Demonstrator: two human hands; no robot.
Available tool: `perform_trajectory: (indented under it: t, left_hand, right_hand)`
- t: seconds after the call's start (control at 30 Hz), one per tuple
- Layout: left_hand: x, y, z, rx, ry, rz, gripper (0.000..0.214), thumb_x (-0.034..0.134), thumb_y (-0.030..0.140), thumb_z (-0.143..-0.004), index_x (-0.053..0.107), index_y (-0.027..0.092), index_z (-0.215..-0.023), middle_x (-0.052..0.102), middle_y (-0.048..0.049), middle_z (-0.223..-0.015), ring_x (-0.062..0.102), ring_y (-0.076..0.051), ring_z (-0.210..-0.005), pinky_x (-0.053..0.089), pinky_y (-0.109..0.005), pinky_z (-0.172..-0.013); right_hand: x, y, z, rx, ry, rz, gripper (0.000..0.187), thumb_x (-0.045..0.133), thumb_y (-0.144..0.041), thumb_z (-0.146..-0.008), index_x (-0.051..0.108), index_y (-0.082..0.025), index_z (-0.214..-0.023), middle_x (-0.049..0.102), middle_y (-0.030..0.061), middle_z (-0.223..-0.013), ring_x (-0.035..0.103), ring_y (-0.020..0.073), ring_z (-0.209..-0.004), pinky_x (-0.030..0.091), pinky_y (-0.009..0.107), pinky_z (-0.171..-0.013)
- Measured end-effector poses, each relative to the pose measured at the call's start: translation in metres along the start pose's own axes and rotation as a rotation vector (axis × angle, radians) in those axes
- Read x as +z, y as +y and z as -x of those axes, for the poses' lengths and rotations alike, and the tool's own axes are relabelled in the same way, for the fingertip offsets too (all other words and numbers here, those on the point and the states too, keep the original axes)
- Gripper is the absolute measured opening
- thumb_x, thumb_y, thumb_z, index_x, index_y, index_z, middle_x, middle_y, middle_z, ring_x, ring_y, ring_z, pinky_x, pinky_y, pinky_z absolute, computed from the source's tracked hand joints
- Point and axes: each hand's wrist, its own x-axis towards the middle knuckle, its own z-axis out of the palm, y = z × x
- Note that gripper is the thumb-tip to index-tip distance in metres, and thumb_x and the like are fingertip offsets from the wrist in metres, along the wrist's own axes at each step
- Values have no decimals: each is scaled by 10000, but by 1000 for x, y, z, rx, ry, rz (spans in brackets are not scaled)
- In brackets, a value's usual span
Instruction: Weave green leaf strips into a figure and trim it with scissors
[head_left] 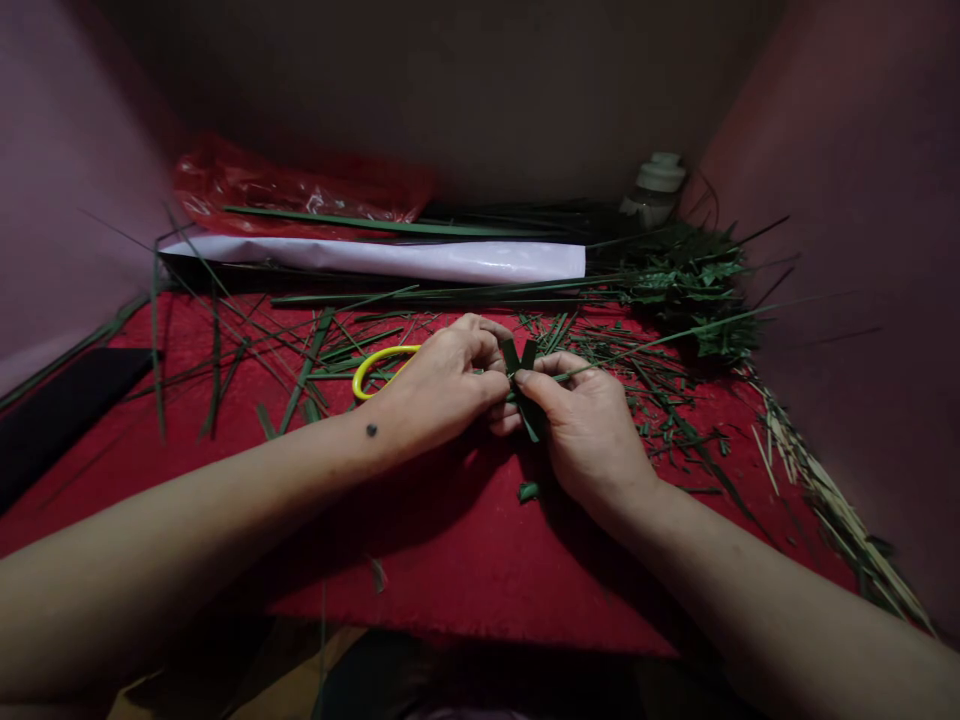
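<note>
Folded dark-green leaf-strip piece [530, 418]: mid-view, held between both hands; two short flat ends splay toward 11 and 1 o'clock, another flat end points to about 5.
Left hand [457, 370]: at the piece's 9 o'clock, thumb and bent fingers pinching it.
Right hand [596, 425]: at its 4 o'clock, thumb and fingertips closed on it; a long thin green strip [682, 334] runs from there toward 2 o'clock.
Yellow ring-shaped handle [361, 380]: at 9 o'clock, partly hidden behind the left hand.
Small curled green scrap [529, 492]: at 6 o'clock, on the red cloth-like surface [450, 570].
Short green clippings [660, 400]: scattered around 3 o'clock.
Leafy green bundle [697, 280]: at 2 o'clock.
Clear bottle with a white cap [656, 185]: at 1 o'clock, behind the bundle.
Crumpled shiny red plastic bag [277, 195]: between 10 and 11 o'clock, behind a long glossy white sleeve [450, 259].
</note>
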Motion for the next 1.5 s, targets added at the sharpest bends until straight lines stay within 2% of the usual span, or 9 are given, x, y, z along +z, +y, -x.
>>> perform_trajectory:
  t: [0.1,0.33,0.53,0.73,0.93,1.13,1.3,1.5]
  left_hand:
    - [0,0,-1,-26,3,18,90,452,133,-662,509,131,-592,552,-54,-969,533,-99,-657,447,-226,-553]
    - [-1,-1,-3,-36,18,-27,111,468,158,-656,549,121,-588,597,-53,-890,548,-111,-653,432,-220,-554]
    - [-2,-3,-5,-53,-9,-6,105,482,182,-655,548,128,-593,615,-50,-818,542,-102,-565,411,-220,-489]
    - [-3,-2,-5,-109,-71,54,115,500,211,-657,521,137,-572,615,-46,-712,543,-111,-526,391,-210,-434]
    - [-2,-1,-4,-153,-63,42,127,494,228,-673,517,141,-584,569,-20,-574,474,-89,-437,319,-201,-384]
    - [-4,2,-4,-131,-80,28,142,478,197,-681,516,134,-560,548,-13,-574,458,-83,-471,340,-200,-425]
    - [-6,2,-5,-91,-87,-16,143,470,188,-683,558,128,-589,579,-29,-635,494,-105,-535,371,-213,-468]
    - [-6,-2,-5,-96,-68,30,121,498,199,-659,544,144,-562,581,-33,-607,515,-126,-521,391,-240,-465]
  right_hand:
    - [1,0,0,5,0,-3,127,575,-145,-700,471,-156,-772,599,-4,-555,598,148,-462,515,253,-461]
    - [-1,3,-1,-10,13,56,86,574,-163,-699,507,-145,-750,598,8,-608,605,153,-490,522,272,-474]
    - [2,2,1,35,14,-7,113,582,-154,-697,493,-145,-766,586,1,-566,605,156,-478,517,253,-456]
    - [1,3,0,17,-5,21,107,585,-166,-707,507,-149,-779,588,-5,-570,605,152,-480,518,252,-456]
    - [0,2,1,-7,-14,41,104,589,-182,-716,513,-151,-781,579,-18,-573,612,154,-488,520,246,-457]
    - [-1,1,1,-27,-27,54,109,596,-184,-710,520,-153,-781,579,-26,-577,612,147,-488,531,249,-473]
    - [1,2,0,19,-32,-25,129,603,-172,-698,509,-159,-786,575,-30,-555,605,145,-471,529,249,-466]
    - [3,0,1,73,-8,-51,140,607,-157,-688,504,-156,-783,580,-24,-551,610,148,-477,527,241,-459]
